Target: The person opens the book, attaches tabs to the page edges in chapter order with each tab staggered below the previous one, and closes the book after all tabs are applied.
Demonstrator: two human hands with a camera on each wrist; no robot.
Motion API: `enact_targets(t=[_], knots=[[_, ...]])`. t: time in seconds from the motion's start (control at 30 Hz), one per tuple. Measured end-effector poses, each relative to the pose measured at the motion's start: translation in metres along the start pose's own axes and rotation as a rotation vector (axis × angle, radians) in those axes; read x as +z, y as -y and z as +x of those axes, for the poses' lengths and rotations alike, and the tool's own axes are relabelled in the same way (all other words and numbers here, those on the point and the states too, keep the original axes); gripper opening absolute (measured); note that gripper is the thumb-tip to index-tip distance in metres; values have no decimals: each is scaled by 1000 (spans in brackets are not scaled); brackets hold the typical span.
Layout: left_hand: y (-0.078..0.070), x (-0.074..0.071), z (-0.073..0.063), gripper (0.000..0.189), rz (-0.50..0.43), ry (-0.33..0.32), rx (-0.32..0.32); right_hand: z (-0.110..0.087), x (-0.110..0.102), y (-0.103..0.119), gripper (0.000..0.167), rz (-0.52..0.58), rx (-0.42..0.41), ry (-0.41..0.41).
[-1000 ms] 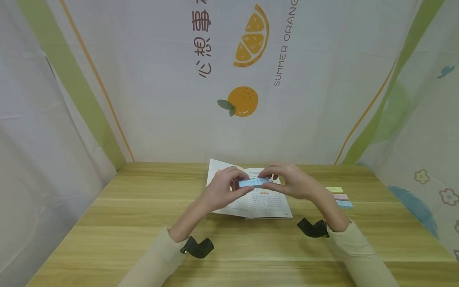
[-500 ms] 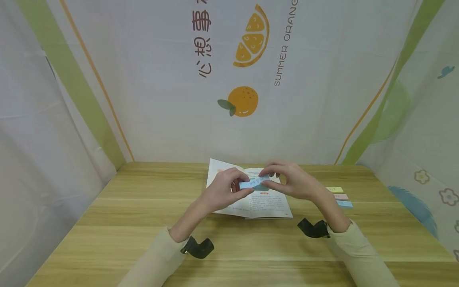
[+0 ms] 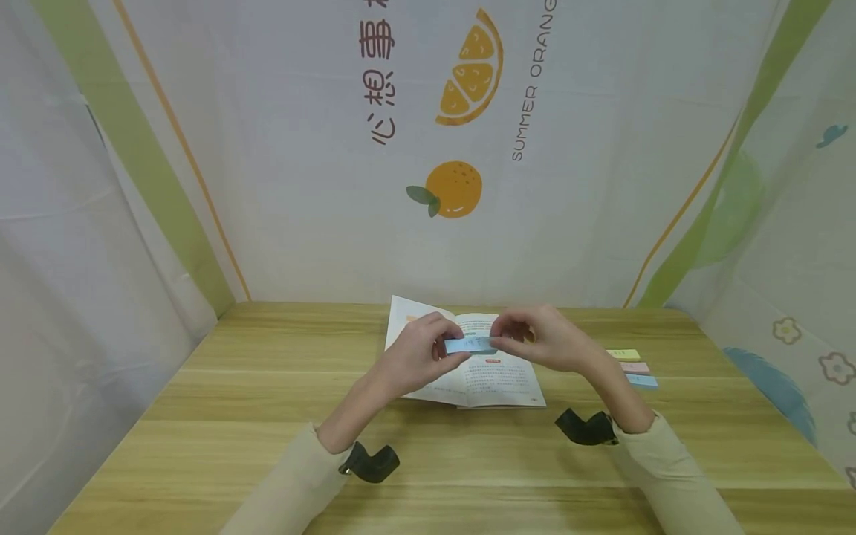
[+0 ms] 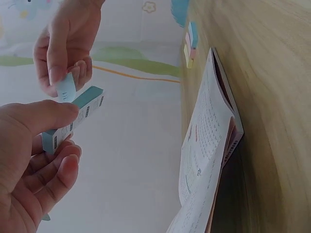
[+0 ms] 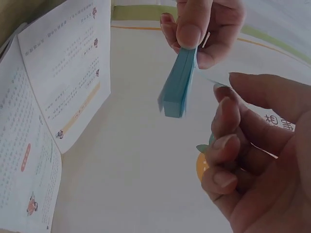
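Observation:
My left hand point(image 3: 417, 353) grips one end of a narrow blue sticky-note pad point(image 4: 89, 99) between thumb and fingers, held up over an open book point(image 3: 504, 383). Handwriting shows on the pad's top sheet point(image 4: 66, 88). My right hand point(image 3: 545, 338) pinches the far end of that sheet between thumb and index finger. In the left wrist view the sheet bends up off the pad's face. Seen from the right wrist, the pad point(image 5: 177, 87) points end-on toward the camera, and the sheet appears as a thin edge at the right fingertips.
Yellow point(image 3: 625, 354), pink point(image 3: 637, 367) and blue point(image 3: 644, 381) note pads lie side by side on the wooden table point(image 3: 267, 416), right of the book. A printed fabric curtain point(image 3: 321, 245) hangs behind the table's back edge.
My right hand has shifted slightly right, its fingertips drawing back along the blue pad with the top sheet's end. The left hand has kept its grip almost in place.

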State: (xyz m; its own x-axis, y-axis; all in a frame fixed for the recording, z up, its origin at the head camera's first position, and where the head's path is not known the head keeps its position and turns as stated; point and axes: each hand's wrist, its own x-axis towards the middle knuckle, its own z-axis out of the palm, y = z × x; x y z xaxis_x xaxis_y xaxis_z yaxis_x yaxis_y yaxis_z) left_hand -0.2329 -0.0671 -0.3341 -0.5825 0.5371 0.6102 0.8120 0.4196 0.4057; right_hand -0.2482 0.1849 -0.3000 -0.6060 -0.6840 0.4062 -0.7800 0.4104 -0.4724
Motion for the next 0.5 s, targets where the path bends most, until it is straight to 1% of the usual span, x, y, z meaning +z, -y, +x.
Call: enact_targets(t=[0.17, 0.27, 0.4, 0.5], knots=[[0, 1, -1, 16, -11, -2, 6, 1, 3, -1, 7, 15, 51, 37], [0, 1, -1, 16, -6, -3, 6, 1, 5, -1, 10, 7, 83, 49], [1, 1, -1, 16, 13, -2, 9, 2, 6, -1, 12, -17, 113, 37], [1, 1, -2, 16, 26, 0, 17, 2, 7, 0, 12, -16, 117, 26]])
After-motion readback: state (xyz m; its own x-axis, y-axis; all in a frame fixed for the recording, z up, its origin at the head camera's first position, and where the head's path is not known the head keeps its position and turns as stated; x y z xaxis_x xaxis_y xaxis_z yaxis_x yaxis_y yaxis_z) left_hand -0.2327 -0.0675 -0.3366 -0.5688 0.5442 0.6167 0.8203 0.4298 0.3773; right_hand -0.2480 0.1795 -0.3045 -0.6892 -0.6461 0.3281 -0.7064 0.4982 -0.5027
